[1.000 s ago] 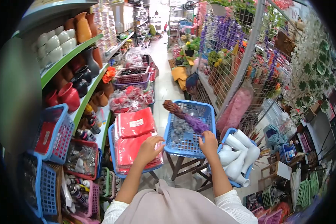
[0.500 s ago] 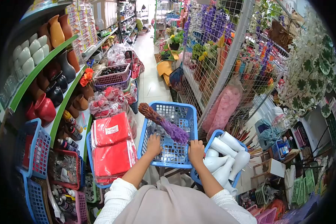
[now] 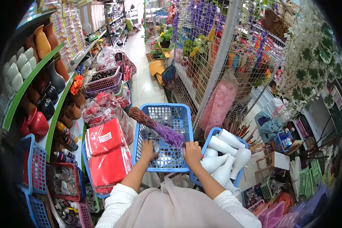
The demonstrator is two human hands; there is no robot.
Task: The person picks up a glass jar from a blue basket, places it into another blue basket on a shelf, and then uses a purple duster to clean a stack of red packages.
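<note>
A blue plastic basket [image 3: 163, 170] stands in front of me with clear glassware [image 3: 152, 133] inside. A dried bundle [image 3: 155, 127], brown at one end and purple at the other, leans across it from the left rim. My left hand [image 3: 147, 151] reaches in at the near left corner, fingers and thumb curled around a clear round glass [image 3: 156, 146]; part of the grip is hidden. At the right rim, my right hand [image 3: 192, 152] is closed over the basket's edge, close to the purple end of the bundle.
On the left sits a basket of red packets [image 3: 108, 163]; on the right, a blue basket holds white vases [image 3: 220, 163]. Shelves of pottery [image 3: 37, 121] line the left side. A wire mesh panel [image 3: 212, 72] rises on the right, and a tiled aisle [image 3: 144, 83] runs ahead.
The whole view has shifted, so the baskets sit further left. My left hand has moved nearer the basket's left wall and a clear glass now shows at its fingers. My right hand stays at the rim.
</note>
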